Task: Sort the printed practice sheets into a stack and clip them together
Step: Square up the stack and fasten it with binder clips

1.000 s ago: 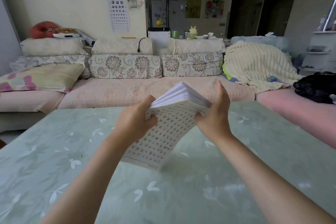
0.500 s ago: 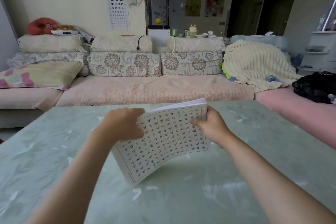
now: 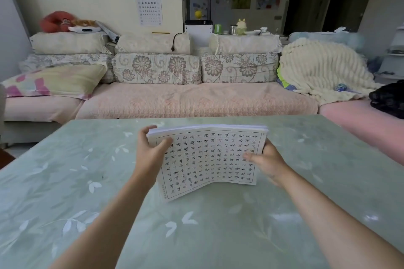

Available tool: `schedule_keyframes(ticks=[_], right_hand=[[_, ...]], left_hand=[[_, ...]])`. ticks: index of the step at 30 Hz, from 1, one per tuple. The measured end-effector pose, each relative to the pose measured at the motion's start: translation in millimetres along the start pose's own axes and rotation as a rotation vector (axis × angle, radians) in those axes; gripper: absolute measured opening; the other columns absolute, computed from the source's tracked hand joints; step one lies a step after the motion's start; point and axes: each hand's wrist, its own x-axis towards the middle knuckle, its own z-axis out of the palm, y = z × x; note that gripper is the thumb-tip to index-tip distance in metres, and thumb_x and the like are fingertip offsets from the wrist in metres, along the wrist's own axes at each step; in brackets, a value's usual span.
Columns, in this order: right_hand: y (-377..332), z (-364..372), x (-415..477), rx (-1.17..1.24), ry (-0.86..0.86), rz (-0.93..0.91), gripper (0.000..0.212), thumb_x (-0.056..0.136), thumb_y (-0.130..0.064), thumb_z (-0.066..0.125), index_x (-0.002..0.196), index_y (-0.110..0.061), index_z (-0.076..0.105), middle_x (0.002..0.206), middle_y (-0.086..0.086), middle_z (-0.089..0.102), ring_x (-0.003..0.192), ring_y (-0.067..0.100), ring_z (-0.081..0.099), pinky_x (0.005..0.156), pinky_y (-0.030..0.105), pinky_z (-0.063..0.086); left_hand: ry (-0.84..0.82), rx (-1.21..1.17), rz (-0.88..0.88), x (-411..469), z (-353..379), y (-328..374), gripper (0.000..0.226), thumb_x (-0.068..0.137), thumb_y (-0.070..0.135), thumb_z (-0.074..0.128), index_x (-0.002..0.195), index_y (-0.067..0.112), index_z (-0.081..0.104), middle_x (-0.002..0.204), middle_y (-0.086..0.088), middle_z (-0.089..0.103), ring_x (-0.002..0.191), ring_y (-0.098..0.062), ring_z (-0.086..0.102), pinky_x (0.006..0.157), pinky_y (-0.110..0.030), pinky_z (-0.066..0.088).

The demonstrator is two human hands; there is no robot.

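Note:
A thick stack of practice sheets point(image 3: 209, 157), white paper printed with a grid of black characters, is held above the green table point(image 3: 87, 181). The stack tilts with its printed face toward me and sags in the middle. My left hand point(image 3: 148, 155) grips its left edge, thumb on the top sheet and fingers curled behind. My right hand point(image 3: 265, 160) grips the right edge, thumb on the printed face. No clip is in view.
The table has a pale green cloth with white leaf prints. Beyond its far edge runs a long pink sofa point(image 3: 196, 100) with floral cushions. A cream blanket point(image 3: 323, 72) and a black bag point(image 3: 389, 98) lie at the right.
The stack has swung from standing steeply on edge to a flatter tilt facing me and has widened out. Both hands have moved apart along its side edges.

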Motion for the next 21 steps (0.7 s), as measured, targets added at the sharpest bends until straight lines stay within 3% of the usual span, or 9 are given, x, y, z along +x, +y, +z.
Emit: schedule_keyframes(ticks=[3, 7, 10, 13, 18, 21], right_hand=[[5, 2, 4, 0.027, 0.005, 0.003, 0.051, 0.079, 0.014, 0.066, 0.121, -0.012, 0.054, 0.109, 0.008, 0.072, 0.103, 0.026, 0.069, 0.09, 0.043, 0.054], [1, 5, 7, 0.036, 0.004, -0.016, 0.056, 0.073, 0.012, 0.059, 0.121, -0.016, 0.052, 0.11, 0.009, 0.069, 0.102, 0.022, 0.066, 0.084, 0.038, 0.053], [4, 4, 8, 0.029, 0.045, -0.026, 0.049, 0.072, 0.008, 0.055, 0.112, -0.018, 0.057, 0.107, 0.006, 0.07, 0.103, 0.023, 0.066, 0.083, 0.038, 0.052], [2, 5, 7, 0.029, 0.023, -0.046, 0.047, 0.082, 0.018, 0.049, 0.103, -0.023, 0.06, 0.099, -0.004, 0.072, 0.096, 0.012, 0.067, 0.078, 0.031, 0.049], [4, 2, 4, 0.027, -0.03, -0.057, 0.045, 0.088, 0.014, 0.05, 0.118, -0.018, 0.057, 0.108, -0.006, 0.07, 0.1, 0.007, 0.066, 0.08, 0.026, 0.048], [8, 0, 4, 0.018, -0.045, -0.055, 0.043, 0.09, 0.012, 0.052, 0.127, -0.012, 0.054, 0.116, 0.0, 0.069, 0.108, 0.013, 0.065, 0.087, 0.028, 0.05]], left_hand=[[0.018, -0.015, 0.003, -5, 2, -11, 0.027, 0.084, 0.008, 0.064, 0.107, 0.019, 0.054, 0.09, -0.004, 0.065, 0.081, -0.02, 0.065, 0.063, -0.033, 0.054], [0.036, 0.009, 0.078, -8, 9, -15, 0.02, 0.075, 0.011, 0.055, 0.09, 0.024, 0.058, 0.078, -0.002, 0.061, 0.069, -0.017, 0.059, 0.062, -0.036, 0.051], [0.033, 0.043, 0.103, -6, 7, -17, 0.028, 0.078, 0.001, 0.051, 0.088, 0.026, 0.059, 0.079, -0.002, 0.061, 0.072, -0.019, 0.059, 0.063, -0.037, 0.051], [0.058, 0.049, 0.154, -4, 3, -16, 0.032, 0.081, -0.003, 0.05, 0.09, 0.027, 0.057, 0.078, 0.001, 0.062, 0.071, -0.017, 0.06, 0.063, -0.036, 0.053], [0.06, 0.111, 0.208, -3, 2, -14, 0.028, 0.088, -0.001, 0.05, 0.094, 0.026, 0.049, 0.08, -0.003, 0.058, 0.07, -0.017, 0.057, 0.062, -0.037, 0.051], [0.091, 0.272, 0.186, -3, 0, -6, 0.03, 0.085, 0.003, 0.053, 0.098, 0.029, 0.047, 0.08, 0.0, 0.056, 0.068, -0.019, 0.054, 0.06, -0.037, 0.048]])
